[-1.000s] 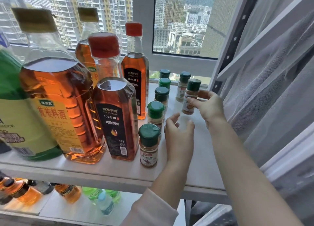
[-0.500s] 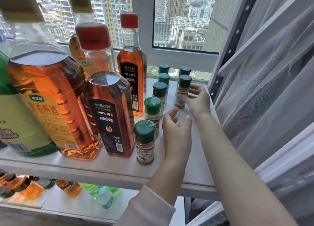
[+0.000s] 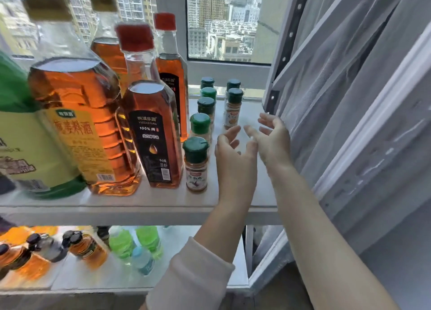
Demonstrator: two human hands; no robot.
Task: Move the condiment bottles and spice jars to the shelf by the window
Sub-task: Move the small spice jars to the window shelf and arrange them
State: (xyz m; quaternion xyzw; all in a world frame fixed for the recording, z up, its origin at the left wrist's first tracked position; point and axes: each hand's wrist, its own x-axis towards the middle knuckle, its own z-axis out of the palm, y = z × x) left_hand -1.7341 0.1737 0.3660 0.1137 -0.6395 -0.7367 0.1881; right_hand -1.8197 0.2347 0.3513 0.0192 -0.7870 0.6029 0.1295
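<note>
Several green-capped spice jars stand in two rows on the white shelf (image 3: 235, 198) by the window. The nearest jar (image 3: 196, 163) is at the front; another jar (image 3: 232, 109) stands further back on the right. Tall bottles of amber liquid, one red-capped bottle (image 3: 151, 127) among them, fill the shelf's left side. My left hand (image 3: 233, 155) hovers over the shelf just right of the near jars, fingers apart, holding nothing. My right hand (image 3: 271, 139) is beside it, open and empty, a short way in front of the right-hand jar.
A large green-labelled bottle (image 3: 21, 132) stands at the far left. A lower shelf (image 3: 238, 265) holds small amber and green bottles. A grey curtain (image 3: 361, 99) and metal upright (image 3: 286, 43) close off the right side. The window is behind.
My right hand has let go of the spice jar it was holding at the back right and pulled back toward me, open. My left hand stays open nearby.
</note>
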